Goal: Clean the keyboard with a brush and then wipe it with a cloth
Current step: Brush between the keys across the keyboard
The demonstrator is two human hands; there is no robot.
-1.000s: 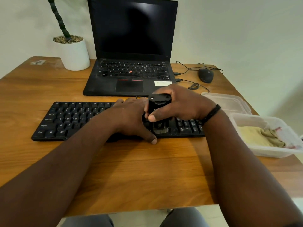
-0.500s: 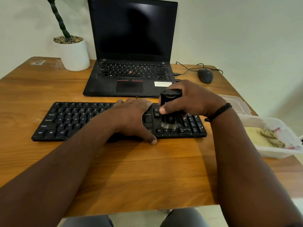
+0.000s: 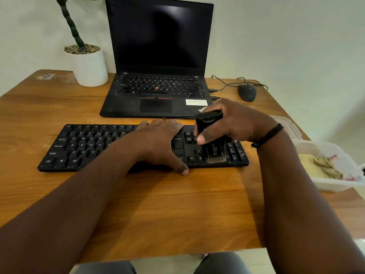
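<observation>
A black keyboard (image 3: 85,147) lies across the wooden table (image 3: 158,210). My left hand (image 3: 158,143) rests flat on its middle keys, thumb at the front edge. My right hand (image 3: 237,123) grips a black brush (image 3: 210,133) upright over the keyboard's right end; its pale bristles touch the keys beside the arrow keys. A beige cloth (image 3: 320,165) lies crumpled in a clear plastic box (image 3: 335,182) at the right edge of the table.
An open black laptop (image 3: 158,91) stands behind the keyboard. A white plant pot (image 3: 88,66) is at the back left, a wired mouse (image 3: 246,92) at the back right. A clear lid (image 3: 286,125) lies behind the box.
My right hand has carried the brush rightward along the keyboard, from near the middle to the right end. My left hand has stayed in place.
</observation>
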